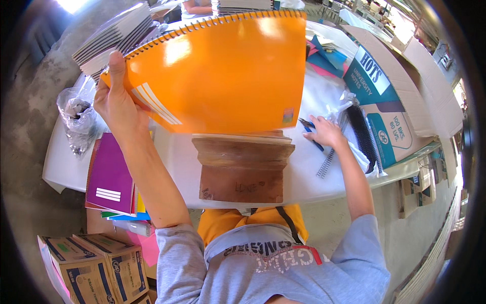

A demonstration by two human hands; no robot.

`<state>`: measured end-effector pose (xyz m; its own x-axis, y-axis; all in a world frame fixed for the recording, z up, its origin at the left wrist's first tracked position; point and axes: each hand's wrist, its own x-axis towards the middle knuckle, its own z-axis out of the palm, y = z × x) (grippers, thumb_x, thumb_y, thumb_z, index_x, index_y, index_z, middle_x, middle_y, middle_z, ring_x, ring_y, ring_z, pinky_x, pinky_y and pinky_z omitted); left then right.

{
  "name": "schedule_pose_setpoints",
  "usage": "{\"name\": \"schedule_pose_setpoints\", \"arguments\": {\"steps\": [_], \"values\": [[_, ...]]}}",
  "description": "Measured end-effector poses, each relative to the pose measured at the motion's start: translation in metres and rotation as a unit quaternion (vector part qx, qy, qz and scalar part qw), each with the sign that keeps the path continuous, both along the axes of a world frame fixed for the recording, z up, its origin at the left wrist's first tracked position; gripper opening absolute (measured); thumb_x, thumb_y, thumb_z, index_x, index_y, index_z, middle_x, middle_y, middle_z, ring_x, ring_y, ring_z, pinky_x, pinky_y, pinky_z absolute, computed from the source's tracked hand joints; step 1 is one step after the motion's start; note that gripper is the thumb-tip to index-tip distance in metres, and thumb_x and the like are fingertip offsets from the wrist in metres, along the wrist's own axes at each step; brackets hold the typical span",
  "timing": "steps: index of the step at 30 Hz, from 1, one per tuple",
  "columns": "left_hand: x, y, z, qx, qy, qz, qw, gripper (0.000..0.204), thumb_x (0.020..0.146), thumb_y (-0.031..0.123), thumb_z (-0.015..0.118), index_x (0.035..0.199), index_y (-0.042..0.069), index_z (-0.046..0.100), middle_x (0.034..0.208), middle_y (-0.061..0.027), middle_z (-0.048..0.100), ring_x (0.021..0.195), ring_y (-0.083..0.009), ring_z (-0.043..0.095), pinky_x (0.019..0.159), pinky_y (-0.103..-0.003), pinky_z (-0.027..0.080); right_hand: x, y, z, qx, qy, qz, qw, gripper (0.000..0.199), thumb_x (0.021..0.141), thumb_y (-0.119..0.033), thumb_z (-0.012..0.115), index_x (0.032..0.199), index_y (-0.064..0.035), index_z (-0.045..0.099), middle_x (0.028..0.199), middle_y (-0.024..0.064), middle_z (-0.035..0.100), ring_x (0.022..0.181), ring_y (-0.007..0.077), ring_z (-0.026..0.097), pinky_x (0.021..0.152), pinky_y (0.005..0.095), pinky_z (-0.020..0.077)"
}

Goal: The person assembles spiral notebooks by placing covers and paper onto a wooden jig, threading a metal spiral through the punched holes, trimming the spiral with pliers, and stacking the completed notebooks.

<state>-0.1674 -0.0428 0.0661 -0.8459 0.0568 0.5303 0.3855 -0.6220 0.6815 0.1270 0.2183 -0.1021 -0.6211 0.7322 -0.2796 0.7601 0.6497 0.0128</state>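
In my left hand [120, 104] is an orange spiral notebook [217, 76], raised over the table with its coil along the upper edge. The thumb presses its front cover near the left end; the other fingers are behind it. Lower right of the notebook, my right hand [326, 131] rests at a pair of dark blue-handled pliers [315, 142] lying on the white table. Its fingers are apart and touch or hover at the handles; a firm grip does not show. A brown wooden stand [240, 175] sits in front of me, its far part hidden by the notebook.
Loose wire coils [325, 166] and a plastic bag of black coils [362, 134] lie right, beside an open carton [400, 121]. At left are a purple notebook [109, 177] on a pile, a clear bag [78, 119] and stacked notebooks [114, 38]. Boxes [96, 268] stand below; another person [196, 7] is beyond.
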Motion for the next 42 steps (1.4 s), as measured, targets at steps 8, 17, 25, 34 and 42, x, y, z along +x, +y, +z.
{"name": "schedule_pose_setpoints", "arguments": {"steps": [8,17,25,34,42], "values": [[0.059,-0.056,-0.004,0.076,0.055,0.25,0.964,0.028,0.075,0.019,0.074,0.089,-0.002,0.062,0.088,-0.0111,0.065,0.069,-0.0178,0.062,0.063,-0.031,0.051,0.017,-0.03,-0.042,0.181,0.129,0.044,0.974,0.051,0.091,-0.031,0.046,0.137,-0.0136,0.034,0.119,0.0141,0.046,0.113,0.0305,0.046,0.1,0.0544,0.0284],[0.148,-0.026,-0.144,-0.341,0.406,0.155,0.834,0.023,0.07,0.011,0.074,0.092,0.009,0.069,0.087,-0.0037,0.07,0.083,-0.0165,0.067,0.065,-0.023,0.044,0.009,-0.095,0.048,-0.146,0.774,-0.065,0.613,0.042,0.097,-0.028,0.039,0.132,-0.0055,0.04,0.096,0.0053,0.051,0.072,0.0072,0.046,0.061,0.0188,0.041],[0.156,-0.022,-0.141,-0.367,0.396,0.099,0.836,0.043,0.06,-0.004,0.057,0.099,0.01,0.069,0.095,-0.0052,0.069,0.091,-0.018,0.065,0.071,-0.026,0.043,0.027,-0.214,0.042,-0.1,0.541,0.158,0.82,0.063,0.062,0.002,0.065,0.122,-0.0117,0.054,0.104,0.0072,0.057,0.088,0.0227,0.056,0.078,0.0333,0.0428],[0.155,-0.022,-0.144,-0.359,0.397,0.1,0.839,0.047,0.059,-0.004,0.052,0.102,0.009,0.068,0.096,-0.0054,0.068,0.091,-0.0195,0.065,0.072,-0.027,0.043,0.018,-0.225,0.036,0.023,0.506,0.132,0.852,0.065,0.056,-0.001,0.066,0.119,-0.014,0.057,0.107,0.0078,0.056,0.093,0.0268,0.054,0.081,0.036,0.04],[0.155,-0.021,-0.152,-0.347,0.407,0.108,0.838,0.032,0.068,0.004,0.065,0.1,0.007,0.068,0.092,-0.006,0.069,0.09,-0.0195,0.066,0.072,-0.026,0.043,0.032,-0.217,0.027,-0.614,0.482,-0.073,0.62,0.048,0.075,-0.003,0.067,0.12,-0.0021,0.051,0.103,0.0101,0.059,0.083,0.0197,0.059,0.066,0.0293,0.0487]]}}
